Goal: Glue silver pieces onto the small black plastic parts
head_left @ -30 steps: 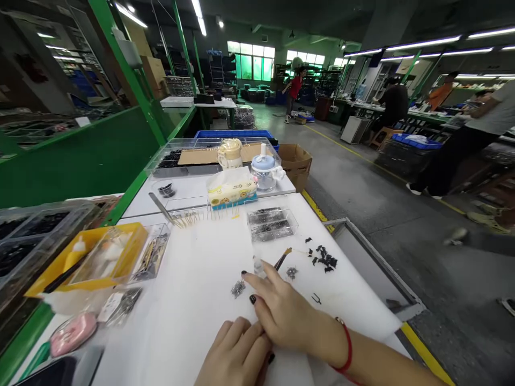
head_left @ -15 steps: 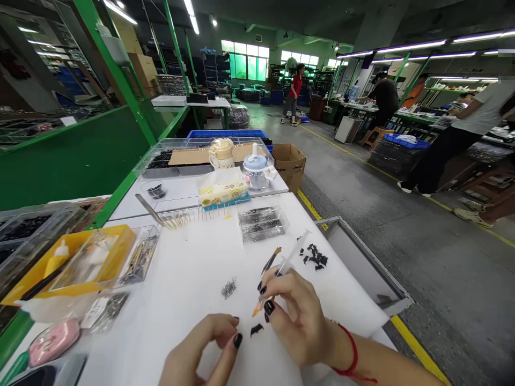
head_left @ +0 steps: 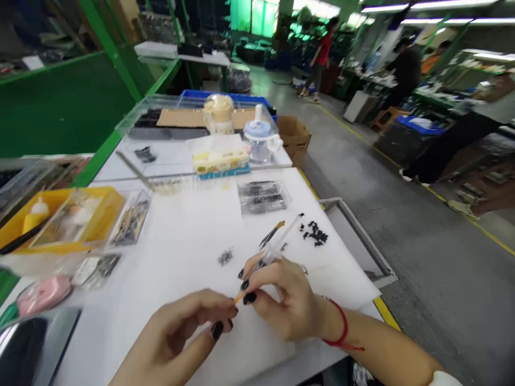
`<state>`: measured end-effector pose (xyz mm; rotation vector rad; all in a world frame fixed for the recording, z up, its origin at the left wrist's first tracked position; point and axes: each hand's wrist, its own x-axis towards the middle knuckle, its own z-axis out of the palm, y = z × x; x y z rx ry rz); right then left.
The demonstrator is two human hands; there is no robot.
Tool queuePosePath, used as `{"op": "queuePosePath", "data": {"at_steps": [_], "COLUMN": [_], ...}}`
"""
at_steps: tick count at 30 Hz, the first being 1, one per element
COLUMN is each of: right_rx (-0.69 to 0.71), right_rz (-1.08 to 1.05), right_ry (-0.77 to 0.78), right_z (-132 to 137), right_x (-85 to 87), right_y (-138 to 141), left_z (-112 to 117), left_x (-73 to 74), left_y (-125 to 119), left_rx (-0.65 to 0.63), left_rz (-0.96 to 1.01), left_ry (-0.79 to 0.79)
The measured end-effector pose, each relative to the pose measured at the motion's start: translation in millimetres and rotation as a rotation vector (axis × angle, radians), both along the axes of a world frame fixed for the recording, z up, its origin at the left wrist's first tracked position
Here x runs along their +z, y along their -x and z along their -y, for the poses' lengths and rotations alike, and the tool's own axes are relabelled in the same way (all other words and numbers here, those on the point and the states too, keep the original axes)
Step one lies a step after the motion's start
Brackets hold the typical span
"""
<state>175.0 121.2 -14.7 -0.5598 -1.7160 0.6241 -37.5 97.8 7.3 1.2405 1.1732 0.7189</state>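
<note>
Nearest, by the table's (head_left: 193, 236) front edge, the left hand (head_left: 181, 335) pinches something too small to make out between thumb and forefinger. Just beside it, the right hand (head_left: 281, 300) grips a clear syringe (head_left: 277, 247), its orange tip touching the left fingertips (barrel slanting up and away). Beyond lie a small brush (head_left: 271, 234) and scattered black parts (head_left: 314, 233) towards the right edge. A yellow tray (head_left: 100, 225) sits at the left edge; a tissue pack (head_left: 219, 160) lies farther back.
</note>
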Motion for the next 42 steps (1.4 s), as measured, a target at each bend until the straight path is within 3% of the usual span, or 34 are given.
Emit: {"op": "queuePosePath", "data": {"at_steps": [3,11,23,35,42], "right_rx": [0.012,0.058,0.078,0.003,0.007], "right_rz": [0.029,0.072,0.092,0.244,0.022], "right_ry": [0.065,0.247,0.193,0.101,0.223], "right_z": [3.9,7.6,6.2,6.6,10.9], "right_x": [0.3,-6.1,-7.8,-2.6,-5.3], "right_y": [-4.1,-10.1,-7.9,-11.4,-0.6], "left_z": [-0.2,-13.1,-11.5,-12.5,-11.3], "left_x": [-1.1,7.2,12.0,10.6,13.1], "left_y": [-1.5,-6.2,-7.7,-7.4,-6.4], "left_rx": [-0.099,-0.091,-0.091,-0.062,-0.060], "left_rz": [0.100,0.153,0.150,0.105,0.088], "left_ry": [0.009,0.089,0.090,0.039,0.055]}}
